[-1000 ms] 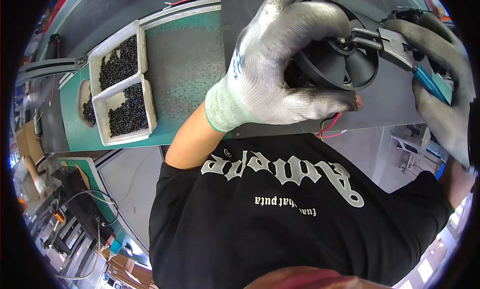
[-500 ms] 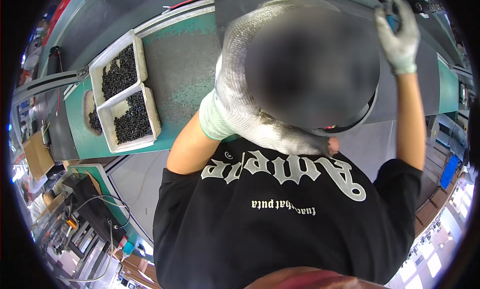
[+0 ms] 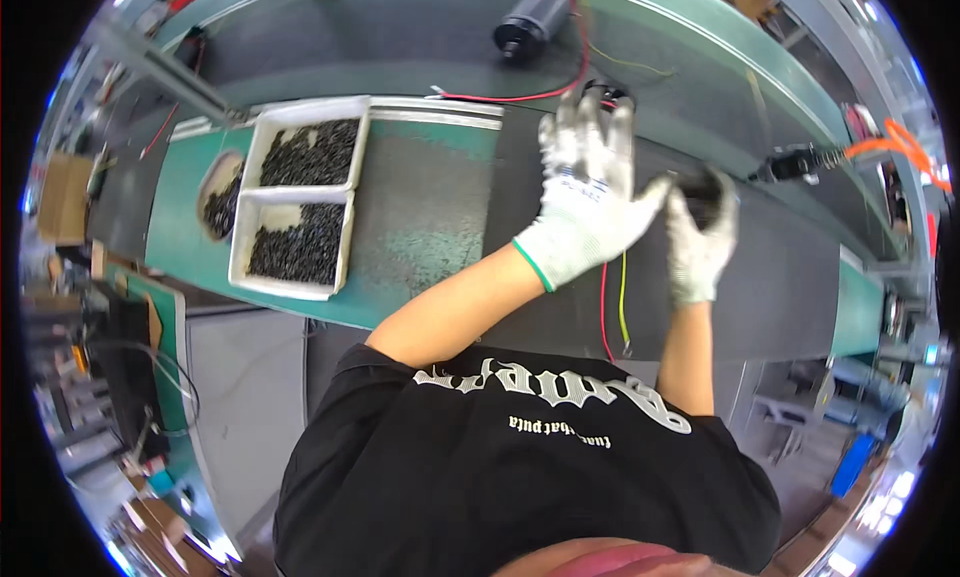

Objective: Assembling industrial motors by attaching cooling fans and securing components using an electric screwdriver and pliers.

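Observation:
My left hand, in a white knit glove with a greyish palm coating, lies over a dark part with its fingers around it. The black end of this wired part shows past the fingertips, and the hand hides most of the rest. A red wire and a yellow-green wire run out below that hand toward the bench's near edge. Close by on the right, my gloved right hand is curled around a dark rounded part. Motion blurs its shape.
Two white trays of small black pieces stand on the left, beside a smaller tray. A dark cylindrical motor with wires lies at the back. A black tool on an orange coiled hose is at the right.
My right hand has come down and inward from the upper right. My left hand has moved from close to my body out over the bench. The head view has shifted, showing more of the bench.

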Demonstrator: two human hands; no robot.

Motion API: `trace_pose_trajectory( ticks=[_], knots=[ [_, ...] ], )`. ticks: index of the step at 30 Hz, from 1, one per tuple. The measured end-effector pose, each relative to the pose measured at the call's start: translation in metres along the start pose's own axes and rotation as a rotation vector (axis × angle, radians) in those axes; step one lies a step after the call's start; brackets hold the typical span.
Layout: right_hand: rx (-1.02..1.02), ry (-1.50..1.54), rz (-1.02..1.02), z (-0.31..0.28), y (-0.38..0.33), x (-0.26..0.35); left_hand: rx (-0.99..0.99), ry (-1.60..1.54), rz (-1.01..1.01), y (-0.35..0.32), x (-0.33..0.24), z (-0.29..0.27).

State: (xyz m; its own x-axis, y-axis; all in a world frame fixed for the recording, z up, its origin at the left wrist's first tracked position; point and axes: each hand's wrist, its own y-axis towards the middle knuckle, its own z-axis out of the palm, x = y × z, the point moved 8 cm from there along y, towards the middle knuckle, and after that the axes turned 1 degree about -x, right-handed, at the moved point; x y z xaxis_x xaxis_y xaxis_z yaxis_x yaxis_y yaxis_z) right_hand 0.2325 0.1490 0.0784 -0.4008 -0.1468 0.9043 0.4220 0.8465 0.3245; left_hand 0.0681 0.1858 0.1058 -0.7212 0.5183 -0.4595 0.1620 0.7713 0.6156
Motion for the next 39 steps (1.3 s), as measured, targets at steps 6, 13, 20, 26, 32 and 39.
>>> trace_pose_trajectory(
  ticks=[6, 13, 20, 26, 32, 39],
  knots=[
    [0.368, -0.248, -0.013, 0.071, 0.026, -0.018, 0.454, -0.216, -0.457, -0.022, 0.080, 0.043],
    [0.330, -0.237, 0.095, 0.099, 0.024, -0.043, 0.127, -0.332, -0.211, -0.026, 0.086, 0.071],
    [0.152, -0.486, 0.276, 0.047, 0.044, -0.060, 0.312, -1.339, -0.458, 0.026, 0.051, 0.130],
    [-0.014, -0.898, 0.166, 0.055, 0.092, -0.054, 0.168, -0.980, -0.552, 0.027, 0.062, 0.125],
    [0.148, -1.207, 0.253, 0.098, 0.226, -0.096, 0.014, -0.975, -0.423, -0.009, 0.057, 0.071],
    [0.096, -1.327, -0.040, 0.077, 0.307, -0.129, 0.557, -1.042, -0.075, -0.100, 0.055, -0.102]
  ],
)
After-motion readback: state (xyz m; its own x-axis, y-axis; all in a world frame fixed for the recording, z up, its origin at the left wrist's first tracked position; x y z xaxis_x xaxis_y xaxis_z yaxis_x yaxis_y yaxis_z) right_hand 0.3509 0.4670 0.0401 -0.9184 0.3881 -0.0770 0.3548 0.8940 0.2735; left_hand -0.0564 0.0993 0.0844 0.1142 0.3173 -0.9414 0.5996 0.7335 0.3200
